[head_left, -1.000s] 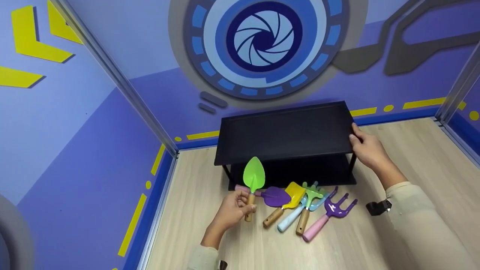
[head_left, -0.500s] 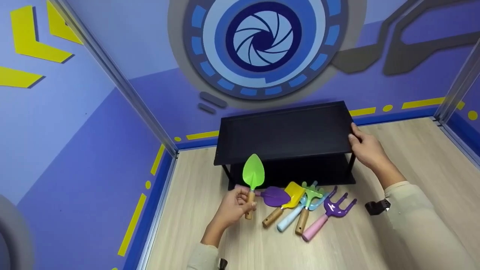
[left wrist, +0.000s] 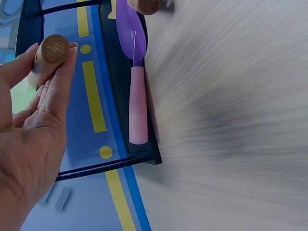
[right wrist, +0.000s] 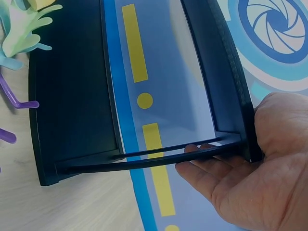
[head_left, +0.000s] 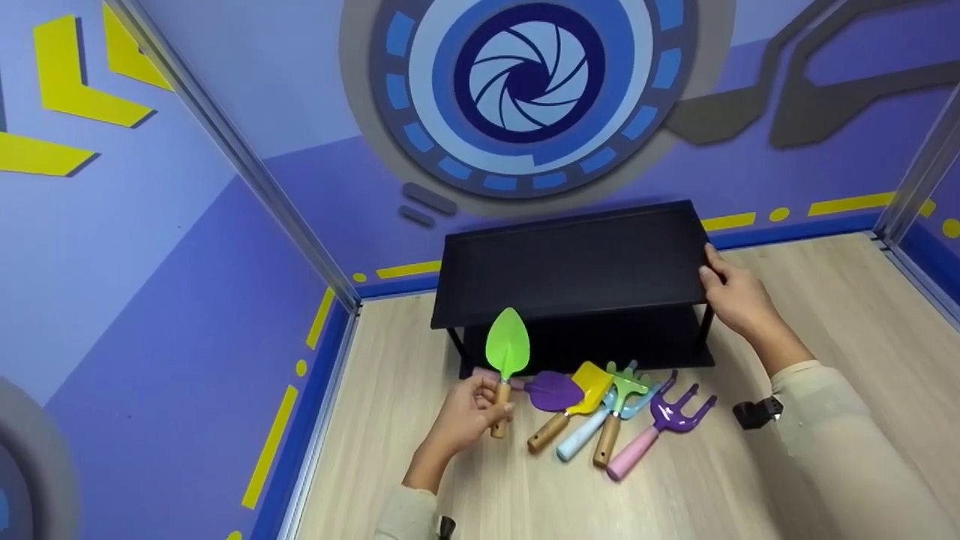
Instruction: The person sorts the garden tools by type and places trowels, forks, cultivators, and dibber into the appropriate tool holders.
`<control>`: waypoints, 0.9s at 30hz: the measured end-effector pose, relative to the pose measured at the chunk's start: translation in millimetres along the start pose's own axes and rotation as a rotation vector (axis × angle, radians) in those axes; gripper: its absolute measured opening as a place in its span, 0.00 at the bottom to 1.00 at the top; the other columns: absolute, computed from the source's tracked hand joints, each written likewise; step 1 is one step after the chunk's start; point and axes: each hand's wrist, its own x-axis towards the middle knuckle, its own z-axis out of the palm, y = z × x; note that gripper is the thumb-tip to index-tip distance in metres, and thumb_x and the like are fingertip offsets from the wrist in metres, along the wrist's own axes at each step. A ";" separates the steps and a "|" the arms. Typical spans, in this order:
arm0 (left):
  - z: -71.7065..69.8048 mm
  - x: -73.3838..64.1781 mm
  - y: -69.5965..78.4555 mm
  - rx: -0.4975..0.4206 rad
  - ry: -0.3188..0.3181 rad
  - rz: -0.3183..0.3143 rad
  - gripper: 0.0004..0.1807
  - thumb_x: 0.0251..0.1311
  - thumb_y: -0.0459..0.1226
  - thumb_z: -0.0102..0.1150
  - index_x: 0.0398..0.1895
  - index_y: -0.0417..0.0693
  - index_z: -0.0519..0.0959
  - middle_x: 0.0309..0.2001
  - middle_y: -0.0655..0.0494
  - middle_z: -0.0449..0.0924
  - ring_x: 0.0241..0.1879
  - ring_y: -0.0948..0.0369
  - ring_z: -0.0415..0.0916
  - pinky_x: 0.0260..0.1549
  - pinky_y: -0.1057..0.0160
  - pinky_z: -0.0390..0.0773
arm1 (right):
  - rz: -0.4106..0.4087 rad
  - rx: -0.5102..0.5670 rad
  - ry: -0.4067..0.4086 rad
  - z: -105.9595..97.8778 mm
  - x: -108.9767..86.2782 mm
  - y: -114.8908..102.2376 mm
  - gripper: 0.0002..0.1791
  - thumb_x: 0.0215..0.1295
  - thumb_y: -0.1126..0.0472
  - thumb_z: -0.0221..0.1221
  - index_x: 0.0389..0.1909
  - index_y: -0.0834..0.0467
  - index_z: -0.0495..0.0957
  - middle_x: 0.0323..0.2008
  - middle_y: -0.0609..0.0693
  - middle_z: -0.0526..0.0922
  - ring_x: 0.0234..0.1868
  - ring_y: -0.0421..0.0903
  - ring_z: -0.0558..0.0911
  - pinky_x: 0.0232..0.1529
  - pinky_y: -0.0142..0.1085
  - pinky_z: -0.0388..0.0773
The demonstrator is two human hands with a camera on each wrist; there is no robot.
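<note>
My left hand [head_left: 459, 420] pinches the wooden handle of a green trowel [head_left: 508, 346], its blade pointing up in front of the black two-tier shelf [head_left: 574, 262]. In the left wrist view the handle's round end [left wrist: 55, 48] sits between thumb and fingers. With my right hand [head_left: 742, 300] I hold the shelf's right end; in the right wrist view the fingers curl under its top board by the side bar [right wrist: 159, 161]. Just behind my left hand lies a purple trowel [head_left: 553, 391], whose pink handle [left wrist: 138, 106] lies along the shelf's lower board.
Right of the purple trowel lie a yellow shovel [head_left: 591, 386], a blue-handled fork [head_left: 581, 436], a green rake [head_left: 609, 441] overlapping it, and a purple fork [head_left: 675, 416]. Their heads reach the shelf's front edge. A patterned back wall [head_left: 300, 195] rises behind the shelf.
The green trowel has risen very slightly in my left hand's grip. My right hand stays on the shelf's end, and the tools on the table lie as before.
</note>
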 end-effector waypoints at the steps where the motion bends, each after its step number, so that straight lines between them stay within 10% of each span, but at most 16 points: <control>1: 0.2 0.2 0.5 0.003 0.003 0.000 0.16 0.66 0.33 0.72 0.51 0.35 0.78 0.42 0.48 0.82 0.38 0.61 0.84 0.37 0.66 0.87 | -0.004 0.006 0.000 -0.1 -0.1 -0.2 0.34 0.88 0.44 0.34 0.87 0.47 0.39 0.85 0.67 0.45 0.84 0.75 0.50 0.79 0.72 0.54; 27: 4.3 8.4 11.8 -0.001 0.055 0.003 0.15 0.64 0.35 0.74 0.48 0.38 0.80 0.39 0.51 0.82 0.34 0.62 0.81 0.33 0.65 0.85 | -0.016 0.030 -0.008 -0.6 -1.2 2.0 0.35 0.88 0.43 0.35 0.87 0.48 0.39 0.85 0.67 0.45 0.84 0.75 0.48 0.80 0.72 0.52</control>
